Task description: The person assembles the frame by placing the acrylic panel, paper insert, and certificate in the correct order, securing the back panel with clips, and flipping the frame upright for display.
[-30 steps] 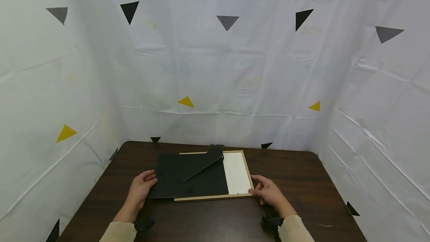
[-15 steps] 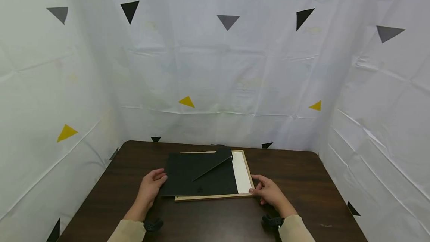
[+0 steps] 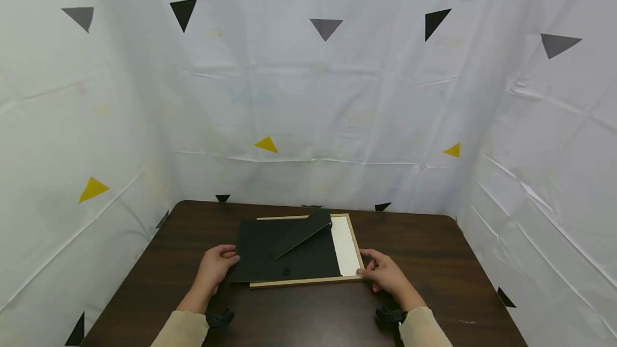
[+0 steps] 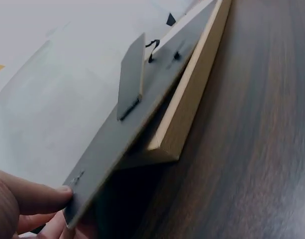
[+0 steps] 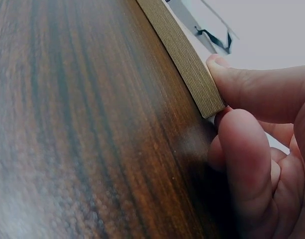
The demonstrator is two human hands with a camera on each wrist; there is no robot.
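Observation:
A light wooden picture frame [image 3: 308,283] lies face down on the table, a white sheet [image 3: 344,248] showing at its right end. Over it slants a black backing board [image 3: 260,250] with an easel stand [image 3: 315,226] partly raised and a ribbon [image 4: 153,50] beside the stand. My left hand [image 3: 214,266] pinches the board's left edge between thumb and fingers, and in the left wrist view that end sticks out past the frame's corner, held above the table. My right hand [image 3: 385,274] grips the frame's near right corner, thumb on top, as the right wrist view shows.
The dark wooden table [image 3: 414,245] spreads around the frame. White cloth [image 3: 308,95] printed with triangles hangs behind the table and along both sides. Each wrist wears a dark band, the left band [image 3: 220,318] and the right band [image 3: 390,316].
My left hand has slid the backing board to the right over the frame, narrowing the white strip, mostly in the first half second. My right hand has stayed at the corner.

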